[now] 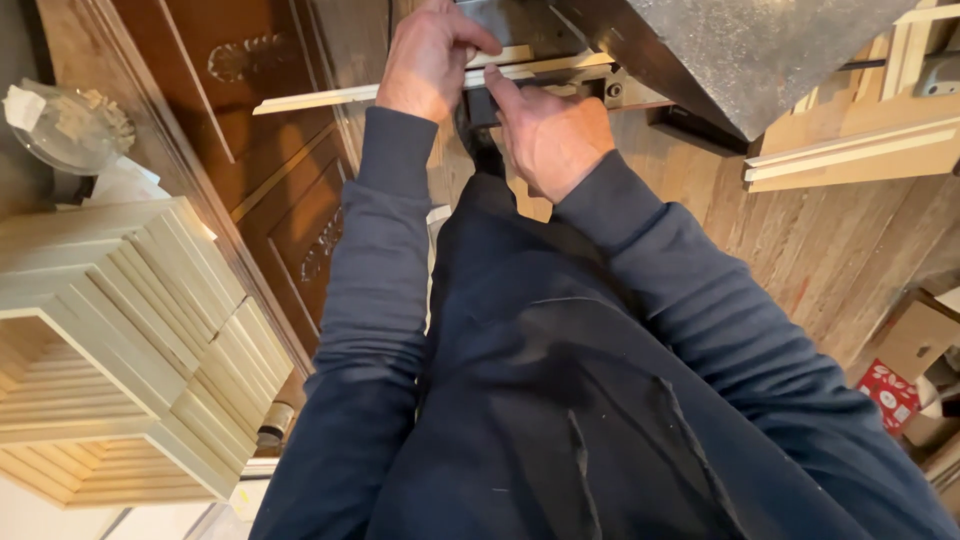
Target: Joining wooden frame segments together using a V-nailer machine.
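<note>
My left hand grips a long pale wooden strip near the top of the view, fingers curled over it. The strip runs from the left into a grey metal machine. Just to the right, my right hand rests flat against the strip and the machine's dark edge, thumb pointing up along the wood. Both arms wear dark blue sleeves, and my dark trousers fill the lower middle.
A stack of pale wooden frame pieces stands at the left. Behind it lies a brown carved door panel. More pale mouldings sit at the upper right on a wooden plank floor. A cardboard box is at the right edge.
</note>
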